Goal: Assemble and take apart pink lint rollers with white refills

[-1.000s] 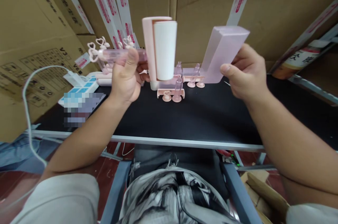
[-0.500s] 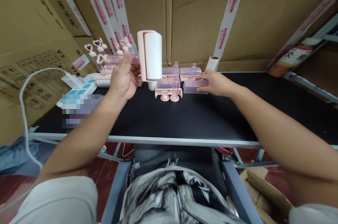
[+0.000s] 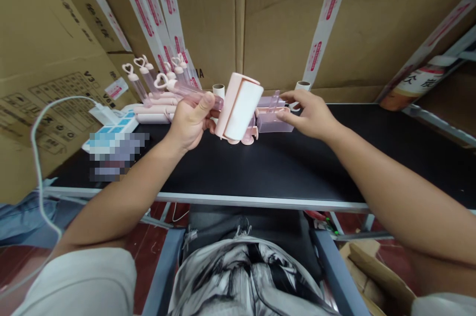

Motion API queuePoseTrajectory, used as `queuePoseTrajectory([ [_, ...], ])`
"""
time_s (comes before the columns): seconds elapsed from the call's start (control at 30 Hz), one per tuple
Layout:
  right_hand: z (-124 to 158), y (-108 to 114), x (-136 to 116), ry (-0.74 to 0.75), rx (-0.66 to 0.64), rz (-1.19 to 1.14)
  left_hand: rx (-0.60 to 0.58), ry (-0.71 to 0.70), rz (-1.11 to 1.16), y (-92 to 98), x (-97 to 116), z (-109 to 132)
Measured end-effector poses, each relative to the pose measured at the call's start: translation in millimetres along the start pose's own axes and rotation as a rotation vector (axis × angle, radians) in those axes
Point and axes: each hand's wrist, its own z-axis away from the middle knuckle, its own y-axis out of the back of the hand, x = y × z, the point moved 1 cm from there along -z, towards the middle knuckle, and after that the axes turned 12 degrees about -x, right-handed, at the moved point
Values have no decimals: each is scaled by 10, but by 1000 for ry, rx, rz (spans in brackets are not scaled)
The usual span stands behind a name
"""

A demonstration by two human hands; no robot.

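My left hand (image 3: 191,120) is closed around the clear pink handle of a lint roller (image 3: 241,107), held tilted above the black table. The roller has a white roll in a pink cover and a heart-shaped loop at the handle's end. My right hand (image 3: 307,112) pinches the end of a pink bracket (image 3: 264,111) between thumb and fingers. A clear handle stands up from that bracket. Just below lies a translucent purple cover (image 3: 275,123). Behind the held roller, more pink bracket parts (image 3: 255,132) are partly hidden.
Several finished-looking lint rollers (image 3: 156,109) lie at the left, handles upward. White paper rolls (image 3: 218,90) stand at the back, one beside my right hand. A power strip (image 3: 111,130) with a white cable sits at the left. Cardboard boxes (image 3: 282,18) wall the back; a bottle (image 3: 416,83) leans right.
My left hand has moved right and slightly down, and the lint roller has gone from upright to tilted. My right hand has shifted slightly and the pink bracket at its fingers sits a little higher.
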Motion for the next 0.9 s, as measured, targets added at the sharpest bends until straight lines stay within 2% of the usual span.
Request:
queuePoseTrajectory([
  [0.07,39,-39,-242,57,16,-284,-27,-8,20,-69,34,28],
  [0.13,80,-114,-471,112,-40,-532,-71,-14,15,-142,70,54],
  [0.2,116,-195,-648,141,-120,-655,-147,1,-6,-220,98,81],
  [0.3,147,-278,-785,135,-236,-671,-254,45,-1,-321,98,123],
  [0.37,155,-286,-805,117,-267,-661,-278,51,25,-348,67,139],
  [0.43,156,-255,-791,93,-253,-668,-256,15,44,-320,29,136],
  [0.53,149,-165,-745,30,-187,-640,-113,-119,-8,-165,11,100],
  [0.6,140,-109,-714,-32,-130,-592,-32,-192,-138,-29,33,74],
  [0.63,135,-90,-701,-65,-106,-576,-30,-221,-233,32,51,65],
  [0.8,119,-74,-648,-200,-20,-615,-274,-377,-818,158,134,79],
  [0.9,120,-67,-633,-237,3,-639,-289,-392,-1087,108,148,126],
])
